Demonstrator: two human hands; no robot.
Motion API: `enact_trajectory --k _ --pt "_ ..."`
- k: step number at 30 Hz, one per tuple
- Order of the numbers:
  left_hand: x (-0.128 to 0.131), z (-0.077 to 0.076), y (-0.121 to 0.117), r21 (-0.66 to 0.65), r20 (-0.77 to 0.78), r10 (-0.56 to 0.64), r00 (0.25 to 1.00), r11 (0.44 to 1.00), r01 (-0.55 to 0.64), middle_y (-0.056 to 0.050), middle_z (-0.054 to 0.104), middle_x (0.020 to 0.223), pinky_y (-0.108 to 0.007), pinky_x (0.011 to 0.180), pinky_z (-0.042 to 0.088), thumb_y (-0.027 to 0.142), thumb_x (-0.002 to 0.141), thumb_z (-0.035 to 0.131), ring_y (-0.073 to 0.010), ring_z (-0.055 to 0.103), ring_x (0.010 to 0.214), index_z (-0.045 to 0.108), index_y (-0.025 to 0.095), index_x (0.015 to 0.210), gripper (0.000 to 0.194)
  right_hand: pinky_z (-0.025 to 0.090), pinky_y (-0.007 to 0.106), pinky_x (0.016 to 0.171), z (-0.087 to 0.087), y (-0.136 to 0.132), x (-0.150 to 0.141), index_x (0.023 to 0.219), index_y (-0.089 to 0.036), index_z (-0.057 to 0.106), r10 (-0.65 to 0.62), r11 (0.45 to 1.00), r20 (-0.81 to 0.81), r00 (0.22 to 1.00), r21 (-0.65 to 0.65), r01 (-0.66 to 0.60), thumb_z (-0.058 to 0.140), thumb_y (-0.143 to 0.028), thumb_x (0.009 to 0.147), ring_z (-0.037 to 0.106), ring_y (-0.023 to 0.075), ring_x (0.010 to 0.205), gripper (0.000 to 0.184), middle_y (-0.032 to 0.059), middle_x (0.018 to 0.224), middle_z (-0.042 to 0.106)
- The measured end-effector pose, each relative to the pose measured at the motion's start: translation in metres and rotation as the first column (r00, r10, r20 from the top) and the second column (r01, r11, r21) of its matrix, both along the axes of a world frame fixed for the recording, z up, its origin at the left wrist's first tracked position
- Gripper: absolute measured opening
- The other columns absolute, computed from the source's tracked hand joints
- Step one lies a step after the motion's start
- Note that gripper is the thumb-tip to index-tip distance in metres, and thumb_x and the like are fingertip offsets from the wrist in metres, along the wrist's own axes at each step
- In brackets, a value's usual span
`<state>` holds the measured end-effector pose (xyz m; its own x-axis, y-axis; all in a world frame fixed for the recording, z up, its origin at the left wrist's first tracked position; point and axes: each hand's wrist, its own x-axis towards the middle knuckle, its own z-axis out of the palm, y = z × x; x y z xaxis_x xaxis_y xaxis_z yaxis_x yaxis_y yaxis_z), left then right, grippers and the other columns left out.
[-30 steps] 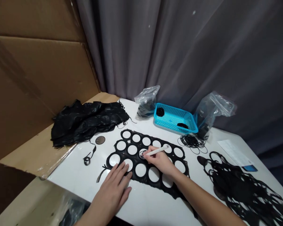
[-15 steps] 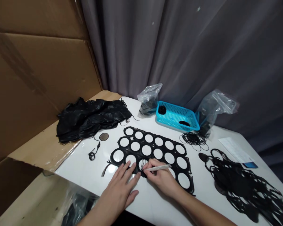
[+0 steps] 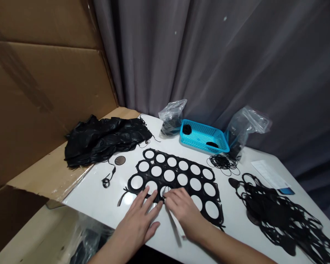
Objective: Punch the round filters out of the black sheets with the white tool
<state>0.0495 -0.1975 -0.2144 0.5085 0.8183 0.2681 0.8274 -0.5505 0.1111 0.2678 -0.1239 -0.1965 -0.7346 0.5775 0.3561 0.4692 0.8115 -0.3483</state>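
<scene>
On the white table, a black sheet with round holes lies beneath both hands. The left hand rests open on it, fingers spread; the right hand is curled, pinching a slim pale tool.

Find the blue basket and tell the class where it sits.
In the head view, the blue basket sits at the white table's far edge, between two clear plastic bags, with a tangle of black cord near its right end.

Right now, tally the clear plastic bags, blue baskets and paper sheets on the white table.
Clear plastic bags: 2
Blue plastic basket: 1
Paper sheet: 1
Total: 4
</scene>
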Motion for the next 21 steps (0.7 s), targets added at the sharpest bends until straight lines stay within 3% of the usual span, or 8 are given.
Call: enact_trajectory --k 2,4,7,10,13,17,21 --pt "0.0 -0.001 0.0 -0.006 0.003 0.0 1.0 1.0 0.0 -0.011 0.045 0.153 -0.056 0.105 0.047 0.022 0.085 0.067 -0.0407 0.033 0.143 0.054 0.023 0.139 0.055 0.04 0.041 0.084 0.002 0.027 0.009 0.099 -0.019 0.059 -0.127 0.99 0.009 0.992 0.055 0.127 0.046 -0.009 0.092 0.058 0.0271 0.094 0.018 0.0111 0.102 0.069" --pt "0.0 0.0 0.0 -0.012 0.004 0.004 1.0 1.0 -0.004 -0.011 0.046 0.152 -0.057 0.104 0.047 0.022 0.084 0.068 -0.0416 0.034 0.143 0.055 0.023 0.138 0.055 0.04 0.039 0.079 0.007 0.061 0.022 0.088 -0.02 0.058 -0.354 0.934 -0.021 0.935 0.048 0.355 0.044 -0.014 0.094 0.059 0.0261 0.085 0.016 0.0096 0.087 0.068" --pt "0.001 0.003 0.0 -0.015 0.004 0.004 1.0 1.0 -0.004 -0.011 0.047 0.151 -0.057 0.104 0.048 0.021 0.083 0.069 -0.0416 0.036 0.142 0.054 0.024 0.138 0.057 0.04 0.034 0.073 0.013 0.099 0.032 0.076 -0.022 0.051 -0.537 0.843 -0.094 0.838 -0.101 0.528 0.048 -0.022 0.093 0.06 0.0238 0.077 0.018 0.0071 0.08 0.068" --pt "-0.001 0.007 -0.002 -0.007 0.013 -0.012 1.0 1.0 0.012 -0.011 0.046 0.152 -0.054 0.105 0.048 0.023 0.085 0.069 -0.0389 0.036 0.143 0.052 0.024 0.141 0.058 0.04 0.029 0.066 0.018 0.101 0.022 0.072 -0.023 0.049 -0.509 0.812 -0.146 0.848 -0.409 0.417 0.052 -0.029 0.092 0.06 0.0192 0.07 0.021 0.0025 0.079 0.069" --pt "-0.005 0.005 -0.005 0.043 0.058 0.027 0.998 0.999 -0.03 -0.015 0.044 0.152 -0.048 0.107 0.047 0.027 0.093 0.062 -0.0336 0.041 0.14 0.047 0.017 0.145 0.055 0.041 0.027 0.065 0.021 0.075 -0.005 0.07 -0.022 0.051 -0.407 0.763 -0.167 0.898 -0.603 0.234 0.056 -0.031 0.089 0.06 0.0172 0.07 0.022 -0.0002 0.075 0.067" --pt "-0.01 0.0 -0.011 0.133 0.093 0.125 0.988 0.982 -0.136 -0.02 0.055 0.141 -0.047 0.104 0.05 0.033 0.097 0.056 -0.0333 0.053 0.13 0.053 0.009 0.137 0.047 0.044 0.027 0.074 0.019 0.042 -0.035 0.073 -0.022 0.056 -0.238 0.727 -0.205 0.949 -0.686 0.034 0.058 -0.023 0.087 0.062 0.0168 0.081 0.014 -0.0005 0.085 0.07" --pt "-0.012 -0.003 -0.013 0.164 0.041 0.129 0.991 0.977 -0.134 -0.021 0.058 0.137 -0.047 0.102 0.051 0.033 0.098 0.055 -0.0339 0.055 0.129 0.055 0.008 0.134 0.044 0.043 0.028 0.08 0.014 0.028 -0.044 0.071 -0.021 0.055 -0.171 0.739 -0.199 0.965 -0.673 -0.008 0.059 -0.017 0.086 0.061 0.0176 0.088 0.016 -0.0003 0.087 0.069"
